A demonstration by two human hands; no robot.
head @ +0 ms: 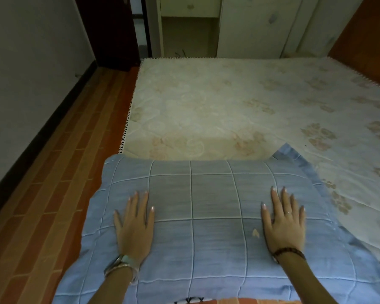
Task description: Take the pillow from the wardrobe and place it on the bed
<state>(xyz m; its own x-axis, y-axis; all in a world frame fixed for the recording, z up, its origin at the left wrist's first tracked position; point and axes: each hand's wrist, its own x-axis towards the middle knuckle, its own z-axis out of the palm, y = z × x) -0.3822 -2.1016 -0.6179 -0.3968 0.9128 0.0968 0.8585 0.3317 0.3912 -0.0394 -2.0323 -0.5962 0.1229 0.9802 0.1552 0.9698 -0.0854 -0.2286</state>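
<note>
Head view: blue checked pillow (pixel 206 216) lies on the near corner of the bed (pixel 228 102), its left edge overhanging the floor (pixel 53 183). 2 hands flat on top: left hand (pixel 134 224) and right hand (pixel 283 218), fingers spread, pressing, not pinching. Risk: overhang may let pillow slide off when released.

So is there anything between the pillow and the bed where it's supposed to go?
Nothing visible. The blue checked pillow already lies on the mattress at its near corner, with the left hand and right hand flat on top. The rest of the mattress looks bare.
</note>
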